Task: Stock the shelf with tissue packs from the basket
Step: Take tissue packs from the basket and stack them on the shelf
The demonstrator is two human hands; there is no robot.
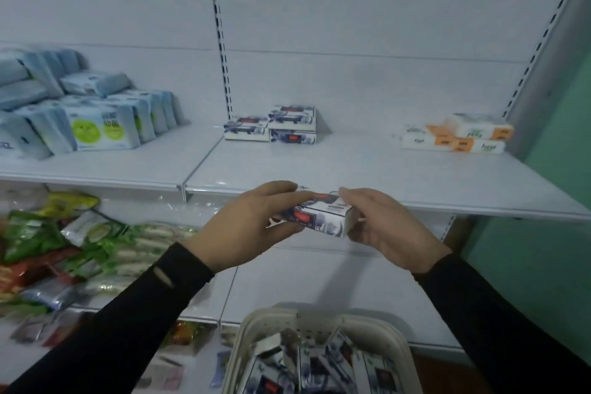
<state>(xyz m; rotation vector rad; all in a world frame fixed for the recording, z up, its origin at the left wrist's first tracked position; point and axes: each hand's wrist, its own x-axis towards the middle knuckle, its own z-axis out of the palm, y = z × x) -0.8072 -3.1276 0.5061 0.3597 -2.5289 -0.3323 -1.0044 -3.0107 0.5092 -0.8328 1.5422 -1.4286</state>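
left hand (pixel 246 227): fingers curled over the pack's left end, gripping | tissue pack (pixel 323 216): white box, dark print, red patch, held level just in front of the shelf (pixel 367 169) edge, above the basket (pixel 319 323) | right hand (pixel 388 227): fingers curled, pinching the right end | stacked matching packs (pixel 271 125) at shelf's rear

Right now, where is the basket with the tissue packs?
In the head view the basket sits at the bottom middle, below the left hand and right hand, which hold one tissue pack in front of the shelf.
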